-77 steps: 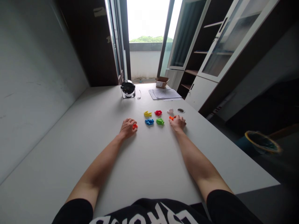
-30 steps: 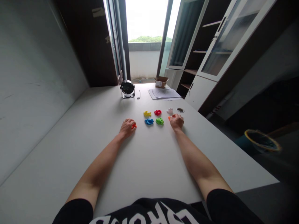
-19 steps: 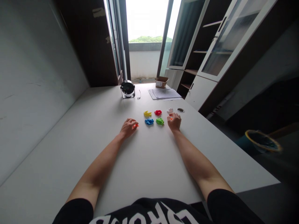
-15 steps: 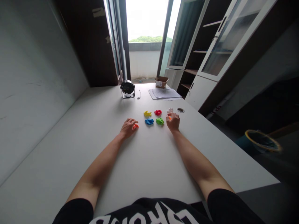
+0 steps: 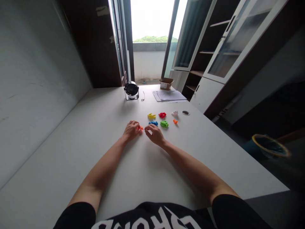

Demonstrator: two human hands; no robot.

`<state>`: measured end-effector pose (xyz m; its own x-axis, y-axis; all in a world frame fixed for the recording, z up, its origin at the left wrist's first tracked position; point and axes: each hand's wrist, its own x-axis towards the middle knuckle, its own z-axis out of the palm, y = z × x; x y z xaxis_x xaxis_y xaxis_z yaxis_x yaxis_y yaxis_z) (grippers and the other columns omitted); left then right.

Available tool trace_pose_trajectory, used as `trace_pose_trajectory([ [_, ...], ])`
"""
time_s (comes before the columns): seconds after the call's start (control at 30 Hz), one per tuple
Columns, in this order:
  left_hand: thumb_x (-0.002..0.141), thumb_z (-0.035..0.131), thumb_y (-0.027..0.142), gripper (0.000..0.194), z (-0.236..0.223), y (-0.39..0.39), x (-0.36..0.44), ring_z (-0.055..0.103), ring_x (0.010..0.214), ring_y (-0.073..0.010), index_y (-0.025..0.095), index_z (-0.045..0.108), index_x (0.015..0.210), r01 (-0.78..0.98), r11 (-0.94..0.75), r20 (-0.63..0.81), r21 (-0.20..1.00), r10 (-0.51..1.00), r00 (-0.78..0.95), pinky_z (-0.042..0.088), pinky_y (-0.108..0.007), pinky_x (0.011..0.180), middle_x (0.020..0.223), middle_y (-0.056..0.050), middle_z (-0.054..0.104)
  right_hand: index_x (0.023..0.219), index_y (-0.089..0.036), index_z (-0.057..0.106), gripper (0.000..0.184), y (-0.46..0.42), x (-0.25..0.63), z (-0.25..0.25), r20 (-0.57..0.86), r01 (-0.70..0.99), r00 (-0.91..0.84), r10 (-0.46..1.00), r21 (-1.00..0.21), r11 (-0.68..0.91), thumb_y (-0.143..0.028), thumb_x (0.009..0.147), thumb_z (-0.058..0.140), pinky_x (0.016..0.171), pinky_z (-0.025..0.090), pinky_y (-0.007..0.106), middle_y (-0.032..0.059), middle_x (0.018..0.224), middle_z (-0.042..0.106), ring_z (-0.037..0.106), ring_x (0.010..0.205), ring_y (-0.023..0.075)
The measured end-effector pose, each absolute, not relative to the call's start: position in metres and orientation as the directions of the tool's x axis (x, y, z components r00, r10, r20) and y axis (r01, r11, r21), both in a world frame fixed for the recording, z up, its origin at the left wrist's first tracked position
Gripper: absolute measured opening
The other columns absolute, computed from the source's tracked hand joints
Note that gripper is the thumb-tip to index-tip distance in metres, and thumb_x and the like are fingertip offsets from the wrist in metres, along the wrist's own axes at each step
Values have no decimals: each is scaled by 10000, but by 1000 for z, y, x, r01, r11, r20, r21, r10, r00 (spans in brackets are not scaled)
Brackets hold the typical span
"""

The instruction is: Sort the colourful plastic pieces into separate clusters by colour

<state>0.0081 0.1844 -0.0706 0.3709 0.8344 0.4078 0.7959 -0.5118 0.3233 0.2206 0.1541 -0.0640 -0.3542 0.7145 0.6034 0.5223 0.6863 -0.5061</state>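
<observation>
Small orange pieces, their exact kind too small to make out, lie at the fingertips of my left hand, whose fingers are curled over and against them. Just right of them is my right hand, fingers bent, with a gap between thumb and forefinger and nothing visible in it. It partly covers a blue pile. Beyond and beside it sit a yellow pile, a red pile, a green pile and a whitish pile. A smaller orange pile lies to the right of the green one.
Everything rests on a white table. Toward its far edge stand a round black lamp-like device, some papers and an open cardboard box. A round hole is set in the tabletop on the right. A bin stands beyond the right edge.
My right hand has moved left from beside the whitish pile to near my left hand, leaving the small orange pile uncovered. My left hand stays at its orange pieces.
</observation>
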Motion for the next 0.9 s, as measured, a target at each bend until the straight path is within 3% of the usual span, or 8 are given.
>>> trace_pose_trajectory([
  [0.17,940,565,297,135,-71,185,12,526,1140,-229,236,685,932,715,-590,482,375,783,394,456,-392,1016,1112,-50,680,1101,-251,617,179,160,233,-72,596,575,-375,710,-451,682,-239,925,584,858,495,379,59,1020,654,605,971,239],
  [0.37,974,530,341,195,-69,182,17,545,1131,-215,256,701,1013,660,-636,468,400,761,449,468,-387,999,1135,-49,683,1213,-271,586,292,161,233,-73,584,595,-414,698,-407,693,-252,922,605,879,491,400,67,1072,641,591,1008,253],
  [0.6,984,519,320,211,-67,180,18,583,1069,-208,254,719,1000,618,-671,458,409,737,497,486,-385,974,1091,-53,702,1065,-247,637,133,166,235,-79,585,621,-407,701,-385,682,-259,942,587,832,483,352,63,1039,634,590,947,220],
  [0.9,965,565,310,174,-67,182,18,592,1021,-217,249,729,962,574,-740,560,351,657,505,513,-397,906,1000,-47,718,987,-222,657,89,167,235,-79,565,609,-406,719,-420,673,-272,919,631,823,457,321,57,954,633,590,874,194],
])
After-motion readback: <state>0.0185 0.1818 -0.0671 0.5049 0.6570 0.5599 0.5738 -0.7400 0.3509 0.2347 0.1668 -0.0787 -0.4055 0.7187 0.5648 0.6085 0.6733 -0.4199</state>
